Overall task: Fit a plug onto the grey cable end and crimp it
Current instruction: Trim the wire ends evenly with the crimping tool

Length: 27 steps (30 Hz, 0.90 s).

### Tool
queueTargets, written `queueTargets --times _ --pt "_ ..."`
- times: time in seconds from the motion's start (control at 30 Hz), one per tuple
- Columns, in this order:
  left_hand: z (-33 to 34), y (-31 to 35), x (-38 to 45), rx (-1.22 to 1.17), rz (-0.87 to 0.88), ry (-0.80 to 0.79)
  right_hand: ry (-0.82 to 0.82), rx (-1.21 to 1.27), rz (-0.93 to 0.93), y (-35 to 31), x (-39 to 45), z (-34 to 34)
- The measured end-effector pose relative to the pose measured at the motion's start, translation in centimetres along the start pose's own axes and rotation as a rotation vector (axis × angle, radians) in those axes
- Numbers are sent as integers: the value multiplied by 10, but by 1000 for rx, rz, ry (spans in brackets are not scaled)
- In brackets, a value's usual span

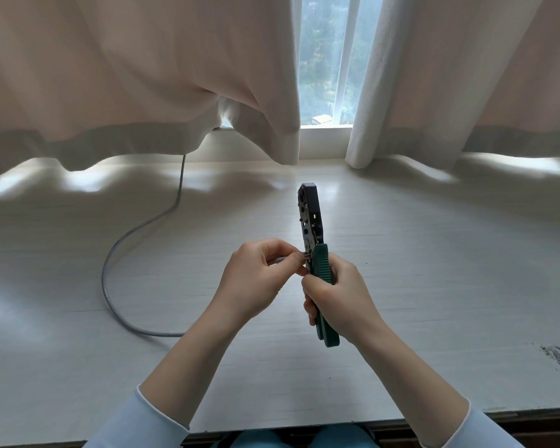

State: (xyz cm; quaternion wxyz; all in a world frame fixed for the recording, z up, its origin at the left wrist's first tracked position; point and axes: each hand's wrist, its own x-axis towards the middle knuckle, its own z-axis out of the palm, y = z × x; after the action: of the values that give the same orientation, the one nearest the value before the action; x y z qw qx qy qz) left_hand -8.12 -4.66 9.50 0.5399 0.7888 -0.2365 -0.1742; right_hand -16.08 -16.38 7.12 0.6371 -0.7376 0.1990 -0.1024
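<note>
Hands meet at centre frame: the left hand point(256, 279) pinches the grey cable point(110, 263) end, feeding it sideways into the crimping tool point(311, 221), which the right hand point(337, 299) grips upright by its green handles point(322, 270), steadying it above the surface point(434, 253).

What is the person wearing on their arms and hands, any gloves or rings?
Both hands, the left hand and the right hand, are bare: no gloves, rings or watch show. The forearms are uncovered too. Pale blue sleeves are pushed back toward the elbows, each ending in a plain, soft rounded cuff without visible buttons or markings.
</note>
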Motion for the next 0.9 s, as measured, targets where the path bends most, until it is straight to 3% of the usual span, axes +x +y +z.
queueTargets --times 0.17,0.37,0.9 --pt "-2 0 0 6 -2 0 -13 41 14 0 1 -3" --pt "-4 -1 -2 6 11 8 -138 172 59 -3 3 -10" --pt "-6 -1 -2 5 0 -1 -83 304 118 -1 3 -25"
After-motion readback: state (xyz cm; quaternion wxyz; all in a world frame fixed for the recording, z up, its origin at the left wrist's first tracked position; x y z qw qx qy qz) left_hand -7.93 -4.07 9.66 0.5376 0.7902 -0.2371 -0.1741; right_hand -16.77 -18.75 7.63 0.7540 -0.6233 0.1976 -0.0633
